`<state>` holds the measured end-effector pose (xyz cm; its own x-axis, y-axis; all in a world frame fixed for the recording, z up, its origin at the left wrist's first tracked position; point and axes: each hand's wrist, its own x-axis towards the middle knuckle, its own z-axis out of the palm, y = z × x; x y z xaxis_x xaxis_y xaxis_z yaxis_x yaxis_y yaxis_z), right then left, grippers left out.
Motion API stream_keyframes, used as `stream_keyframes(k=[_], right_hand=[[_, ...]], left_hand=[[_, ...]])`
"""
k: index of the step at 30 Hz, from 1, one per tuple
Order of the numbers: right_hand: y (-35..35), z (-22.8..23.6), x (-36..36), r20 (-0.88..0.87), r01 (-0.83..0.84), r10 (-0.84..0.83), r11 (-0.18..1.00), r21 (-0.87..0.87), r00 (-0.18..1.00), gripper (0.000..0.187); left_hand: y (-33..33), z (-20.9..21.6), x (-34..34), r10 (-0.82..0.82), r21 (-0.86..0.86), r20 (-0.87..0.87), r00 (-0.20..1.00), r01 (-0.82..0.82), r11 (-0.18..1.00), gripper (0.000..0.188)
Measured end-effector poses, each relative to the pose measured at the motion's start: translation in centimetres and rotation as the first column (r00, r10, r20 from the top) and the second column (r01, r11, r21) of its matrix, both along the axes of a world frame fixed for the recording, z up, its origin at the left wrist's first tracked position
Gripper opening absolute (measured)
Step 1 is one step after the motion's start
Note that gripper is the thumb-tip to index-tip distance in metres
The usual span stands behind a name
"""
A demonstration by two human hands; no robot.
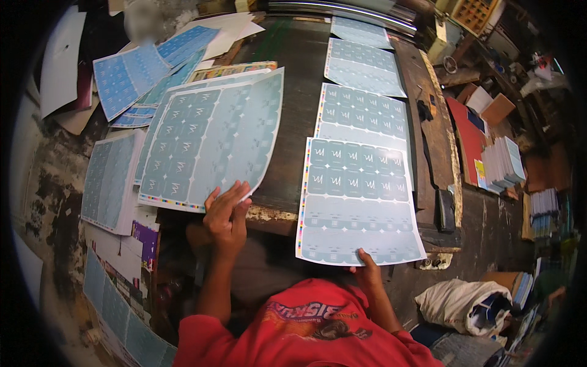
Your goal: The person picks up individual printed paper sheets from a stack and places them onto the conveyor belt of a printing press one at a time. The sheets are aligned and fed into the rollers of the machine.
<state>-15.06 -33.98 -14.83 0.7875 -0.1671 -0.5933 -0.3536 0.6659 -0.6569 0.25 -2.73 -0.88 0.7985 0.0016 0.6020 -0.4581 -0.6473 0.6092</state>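
Near the front edge of the dark table, my right hand (367, 266) pinches the near edge of a grey-green printed sheet (354, 214), thumb on top and fingers partly hidden beneath. That sheet overlaps another printed sheet (364, 116) in a row running away from me. On the left, my left hand (228, 214) has its fingers closed at the near right corner of a large printed sheet (208, 144), whose right side curves upward. More sheets of the same print lie under it. Both printed sheets carry a coloured strip along one edge.
A thick stack of printed sheets (109, 183) stands at the left. Blue printed sheets (131, 76) lie fanned behind it. A metal roller (348, 13) crosses the far end of the table (287, 116). At lower right are a white sack (455, 306) and paper bundles (504, 162).
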Motion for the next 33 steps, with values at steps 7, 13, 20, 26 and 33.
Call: stream_keyframes(k=[7, 13, 20, 26, 33], right_hand=[[1.0, 0.6, -1.1, -0.117, -0.127, 0.126, 0.992, 0.004, 0.985, 0.037], [0.7, -0.7, -2.4, -0.077, -0.137, 0.149, 0.981, 0.140, 0.986, 0.047], [1.0, 0.3, -3.2, -0.029, -0.149, 0.155, 0.979, 0.140, 0.988, 0.049], [1.9, 0.8, -4.1, 0.027, -0.129, 0.127, 0.982, 0.137, 0.992, 0.050], [2.6, 0.7, -2.6, 0.111, -0.089, 0.071, 0.982, 0.167, 0.991, 0.052]], left_hand=[[-2.3, 5.0, -4.0, -0.439, -0.117, -0.099, 0.893, 0.427, 0.897, 0.015], [-2.3, 9.5, -4.4, -0.763, -0.207, -0.083, 0.642, 0.737, 0.643, 0.018], [-4.7, 10.4, -3.9, -0.983, -0.428, -0.164, 0.077, 0.893, 0.141, 0.022], [-4.3, 9.7, -3.0, -0.999, -0.454, 0.023, -0.035, 0.890, -0.041, 0.024], [-5.5, 8.3, -1.4, -0.998, -0.483, -0.014, 0.068, 0.873, 0.066, 0.023]])
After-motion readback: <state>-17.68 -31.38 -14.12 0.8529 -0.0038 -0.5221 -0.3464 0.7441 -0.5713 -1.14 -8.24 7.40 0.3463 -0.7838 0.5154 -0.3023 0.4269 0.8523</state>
